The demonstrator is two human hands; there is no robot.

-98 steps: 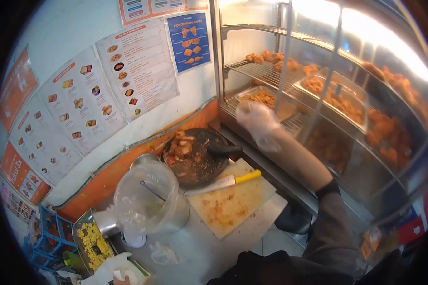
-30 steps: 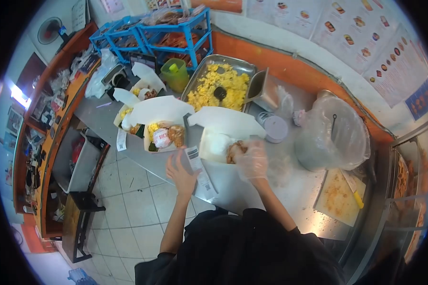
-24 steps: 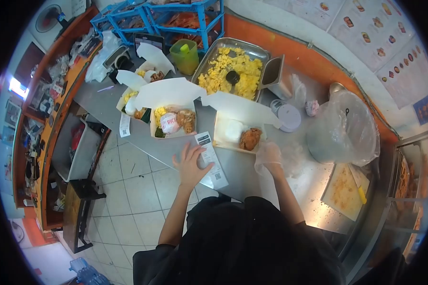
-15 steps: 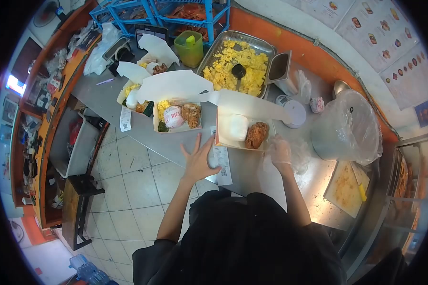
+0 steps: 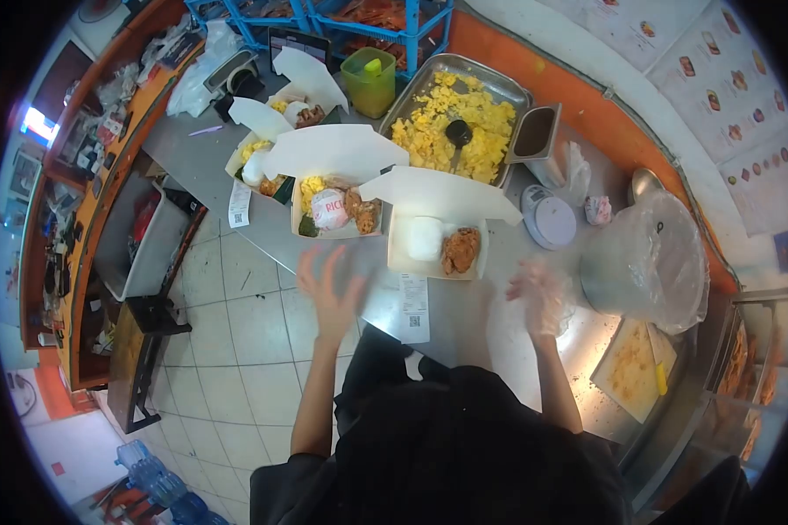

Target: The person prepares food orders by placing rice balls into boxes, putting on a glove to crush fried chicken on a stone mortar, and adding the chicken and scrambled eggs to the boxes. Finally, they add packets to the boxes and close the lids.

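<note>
A white cardboard food box stands with its lid up on the steel counter, holding a white block of rice and a piece of fried chicken. My left hand hovers left of its near corner, fingers spread and empty. To the box's right, my right hand, in a clear plastic glove, is raised with blurred fingers apart; nothing shows in it. A printed receipt lies just in front of the box. Beside it on the left is another filled box with a wrapped rice ball.
Behind are a metal tray of scrambled egg with a black ladle, a steel container and a green tub. To the right stand a round white-lidded tub, a plastic-covered pot and a cutting board with a yellow-handled knife.
The box with rice and chicken has shifted left, closer to its neighbour. My right hand has come away from its right side, and my left hand has moved left. The view has shifted slightly.
</note>
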